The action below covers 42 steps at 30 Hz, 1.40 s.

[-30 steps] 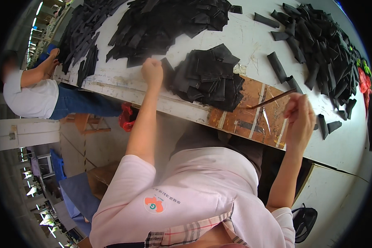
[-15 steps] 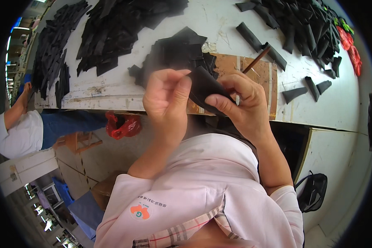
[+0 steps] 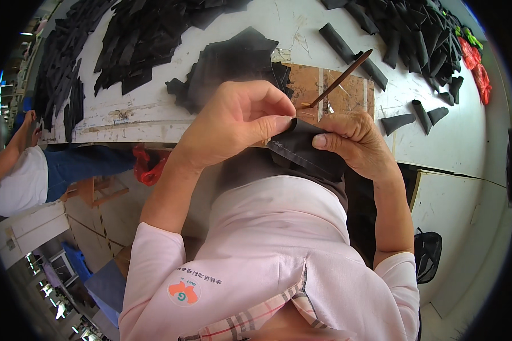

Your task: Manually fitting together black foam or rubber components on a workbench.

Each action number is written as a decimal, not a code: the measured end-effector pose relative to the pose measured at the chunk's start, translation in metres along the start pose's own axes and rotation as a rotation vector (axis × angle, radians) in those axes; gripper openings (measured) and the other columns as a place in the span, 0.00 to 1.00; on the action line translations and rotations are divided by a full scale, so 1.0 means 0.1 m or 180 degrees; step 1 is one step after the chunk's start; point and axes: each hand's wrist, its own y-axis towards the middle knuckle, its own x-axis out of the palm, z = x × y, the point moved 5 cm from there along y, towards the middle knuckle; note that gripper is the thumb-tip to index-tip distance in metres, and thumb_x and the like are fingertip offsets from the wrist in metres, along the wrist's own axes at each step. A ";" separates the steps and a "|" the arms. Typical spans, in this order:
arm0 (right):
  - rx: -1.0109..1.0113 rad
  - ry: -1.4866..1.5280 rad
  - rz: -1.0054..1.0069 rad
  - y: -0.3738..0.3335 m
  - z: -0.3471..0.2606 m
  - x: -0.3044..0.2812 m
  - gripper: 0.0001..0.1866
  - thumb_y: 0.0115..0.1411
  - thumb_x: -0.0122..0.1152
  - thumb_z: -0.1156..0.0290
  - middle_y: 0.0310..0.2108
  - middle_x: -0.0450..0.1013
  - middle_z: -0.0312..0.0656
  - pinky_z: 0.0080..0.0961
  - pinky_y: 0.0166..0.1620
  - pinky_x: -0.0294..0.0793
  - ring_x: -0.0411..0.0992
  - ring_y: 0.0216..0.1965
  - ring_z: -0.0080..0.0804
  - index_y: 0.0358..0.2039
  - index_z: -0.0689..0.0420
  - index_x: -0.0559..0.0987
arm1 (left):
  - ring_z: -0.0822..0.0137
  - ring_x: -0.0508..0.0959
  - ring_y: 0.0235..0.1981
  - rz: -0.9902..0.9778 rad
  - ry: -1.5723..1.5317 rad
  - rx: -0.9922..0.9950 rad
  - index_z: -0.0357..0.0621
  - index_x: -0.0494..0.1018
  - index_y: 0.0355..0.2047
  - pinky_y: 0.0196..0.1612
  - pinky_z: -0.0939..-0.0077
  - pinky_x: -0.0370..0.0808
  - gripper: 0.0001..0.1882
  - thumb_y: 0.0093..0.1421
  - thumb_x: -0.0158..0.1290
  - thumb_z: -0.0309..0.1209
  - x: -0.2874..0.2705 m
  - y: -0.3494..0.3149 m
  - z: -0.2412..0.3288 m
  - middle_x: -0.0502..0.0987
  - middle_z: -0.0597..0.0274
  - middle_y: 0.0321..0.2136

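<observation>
Between my hands is a black fabric piece [image 3: 302, 149], folded over, with a pale stitched line along its lower side. My left hand [image 3: 236, 122] pinches its upper left corner between thumb and forefinger. With thumb on top and fingers curled behind, my right hand [image 3: 358, 145] grips the right part. The piece hangs just over the table's front edge, close to my body. Just beyond my hands, a slim brown stick [image 3: 344, 75] slants over a worn brown board [image 3: 352, 94]. A stack of black fabric pieces [image 3: 230, 59] lies behind my left hand.
More black pieces are heaped at the far left [image 3: 142, 40] and as rolled strips at the far right [image 3: 421, 40]. Red plastic bags [image 3: 477, 68] lie at the right edge. Another person [image 3: 20, 176] works at left, near a wooden stool [image 3: 99, 190]. A black bag [image 3: 428, 256] hangs at lower right.
My left hand has turned over the fabric and now pinches its top corner. The piece has shifted right and lower, showing its stitched side. More of the stick is uncovered.
</observation>
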 end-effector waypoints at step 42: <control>0.0145 0.3147 0.0849 0.13 0.49 0.41 0.10 0.56 0.53 0.65 0.21 0.60 0.27 0.10 0.23 0.54 0.55 0.22 0.13 0.21 0.54 0.68 | 0.83 0.70 0.23 0.1273 -0.0874 0.0621 0.34 0.67 0.31 0.23 0.90 0.67 0.10 0.46 0.47 0.14 0.20 -0.03 -0.37 0.73 0.64 0.27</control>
